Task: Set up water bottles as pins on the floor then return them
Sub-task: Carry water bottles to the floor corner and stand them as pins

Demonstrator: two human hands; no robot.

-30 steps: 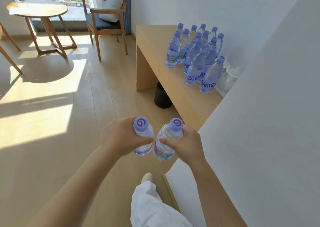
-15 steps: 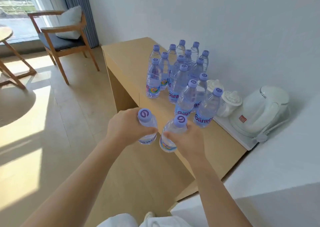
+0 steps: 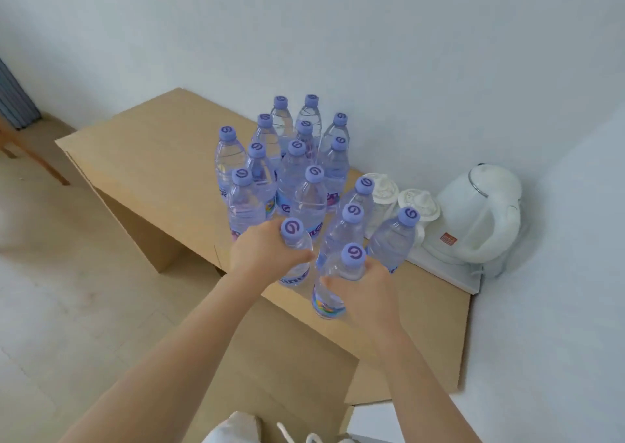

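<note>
The left hand (image 3: pixel 267 253) grips one water bottle (image 3: pixel 297 266) by the shoulder under its purple cap, and the right hand (image 3: pixel 363 288) grips a second bottle (image 3: pixel 329 302) the same way, both over the near edge of the tabletop (image 3: pixel 152 158). At 12 o'clock stands the cluster of bottles (image 3: pixel 297 165); at 2 o'clock a white kettle (image 3: pixel 480 212). The full bottles are probably heavy, with thin, smooth walls, so the stiff neck seems the best hold.

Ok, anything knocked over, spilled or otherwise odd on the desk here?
Nothing stands out. The bottles on the wooden desk stand upright and capped, with no puddle visible. The left hand and right hand each grip an upright bottle. The white kettle sits upright.
</note>
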